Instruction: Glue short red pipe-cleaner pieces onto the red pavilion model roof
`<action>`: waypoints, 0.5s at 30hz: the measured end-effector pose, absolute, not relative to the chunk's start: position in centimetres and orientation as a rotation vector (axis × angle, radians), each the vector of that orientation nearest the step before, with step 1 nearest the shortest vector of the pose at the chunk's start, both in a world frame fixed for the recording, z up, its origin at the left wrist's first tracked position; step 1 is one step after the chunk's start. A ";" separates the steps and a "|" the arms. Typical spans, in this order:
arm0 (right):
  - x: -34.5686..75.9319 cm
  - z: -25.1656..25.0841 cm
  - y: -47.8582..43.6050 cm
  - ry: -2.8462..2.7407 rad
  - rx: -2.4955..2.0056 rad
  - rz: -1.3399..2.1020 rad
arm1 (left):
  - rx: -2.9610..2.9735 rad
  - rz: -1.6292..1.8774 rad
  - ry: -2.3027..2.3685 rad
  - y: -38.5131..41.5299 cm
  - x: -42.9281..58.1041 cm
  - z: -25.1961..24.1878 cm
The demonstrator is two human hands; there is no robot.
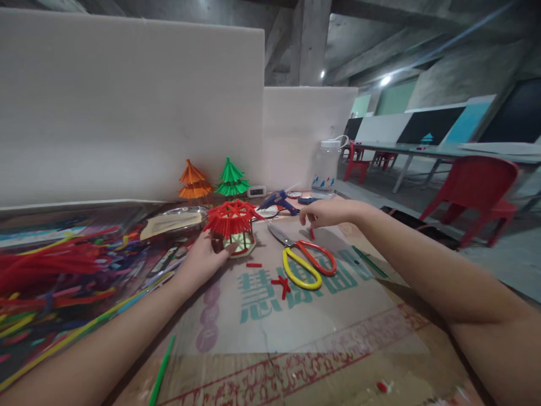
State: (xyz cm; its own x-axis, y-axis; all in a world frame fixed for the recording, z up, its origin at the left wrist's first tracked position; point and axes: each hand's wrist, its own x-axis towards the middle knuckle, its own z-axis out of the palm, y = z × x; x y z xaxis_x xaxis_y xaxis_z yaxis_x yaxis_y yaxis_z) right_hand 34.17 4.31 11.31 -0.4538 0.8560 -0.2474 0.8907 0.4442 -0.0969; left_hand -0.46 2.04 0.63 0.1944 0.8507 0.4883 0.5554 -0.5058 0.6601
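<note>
A small pavilion (234, 220) with a red pipe-cleaner roof stands on a pale base left of centre. My left hand (203, 260) holds it at its lower left side, the thumb on the base. My right hand (320, 214) hangs over the board near the blue glue gun (278, 199), its fingers curled downward. Just below those fingers is a short red piece (312, 233); whether they touch it I cannot tell. Scissors (307, 260) with one yellow and one red handle lie between the hands. Several short red pieces (282, 286) are in front of them.
Orange (195, 181) and green (230, 179) tiered models stand behind the pavilion. A clear bottle (325, 169) is at the back right. Colourful pipe cleaners (51, 270) fill the left side. A green stick (162, 369) lies at the front left. White panels (131, 107) rise behind.
</note>
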 end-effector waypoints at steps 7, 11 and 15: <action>36.8 8.4 7.3 2.543 1.523 -0.487 | 2.156 1.244 1.311 2.2 -0.5 0.4; 35.9 8.8 6.6 2.584 1.578 -0.706 | 2.166 1.235 1.299 2.3 -0.6 0.3; 33.2 10.5 4.3 2.874 1.480 -1.176 | 2.176 1.249 1.293 2.4 -0.5 0.1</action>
State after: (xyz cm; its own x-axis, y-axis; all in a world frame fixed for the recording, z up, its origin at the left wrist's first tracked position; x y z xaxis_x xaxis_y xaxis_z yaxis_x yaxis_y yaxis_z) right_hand 33.24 4.27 10.55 -0.5940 0.8034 -0.0419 0.6025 0.4098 -0.6849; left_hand -0.55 2.37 0.07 0.2088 0.8273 0.5216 0.5497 -0.5403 0.6370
